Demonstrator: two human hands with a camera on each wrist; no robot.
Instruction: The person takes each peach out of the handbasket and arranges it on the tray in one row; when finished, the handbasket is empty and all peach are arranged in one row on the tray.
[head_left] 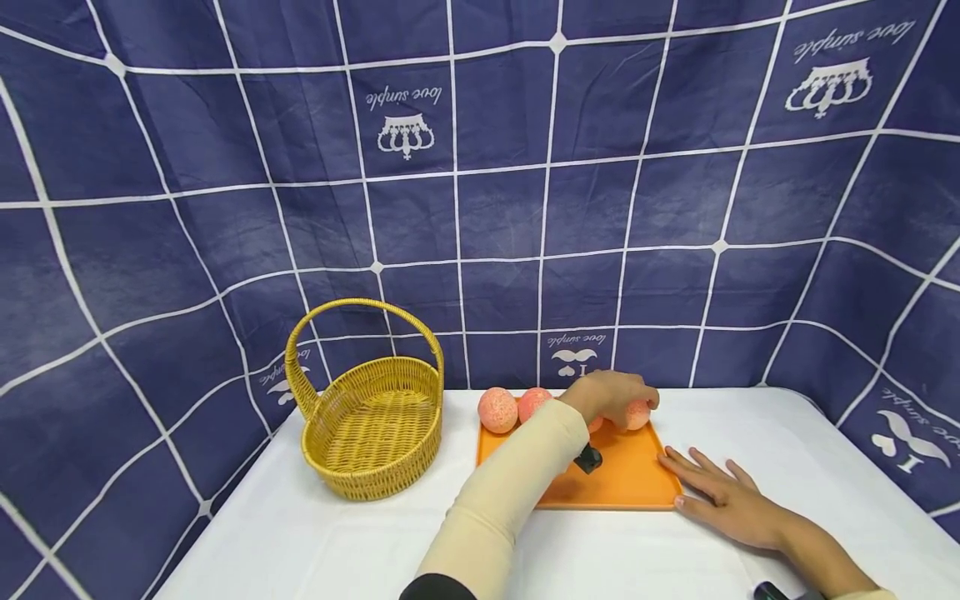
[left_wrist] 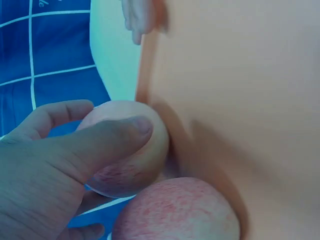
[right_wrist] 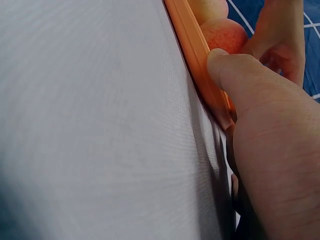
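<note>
My left hand [head_left: 609, 395] reaches across the orange tray [head_left: 626, 479] and grips a pinkish peach [head_left: 637, 415] at the tray's far right corner. In the left wrist view the thumb lies over this peach [left_wrist: 125, 170], and a second peach [left_wrist: 177, 212] sits right beside it. More peaches [head_left: 498, 410] line the tray's back edge, one partly behind the left hand. My right hand [head_left: 731, 504] rests with fingers spread at the tray's right side. Its thumb [right_wrist: 227, 65] touches the tray rim [right_wrist: 192, 45] in the right wrist view.
A yellow woven basket [head_left: 371, 475] with a tall handle stands left of the tray on the white tablecloth [head_left: 300, 533]. Behind the table hangs a navy curtain [head_left: 495, 217] with white grid lines. My left sleeve [head_left: 510, 500] covers part of the tray's front.
</note>
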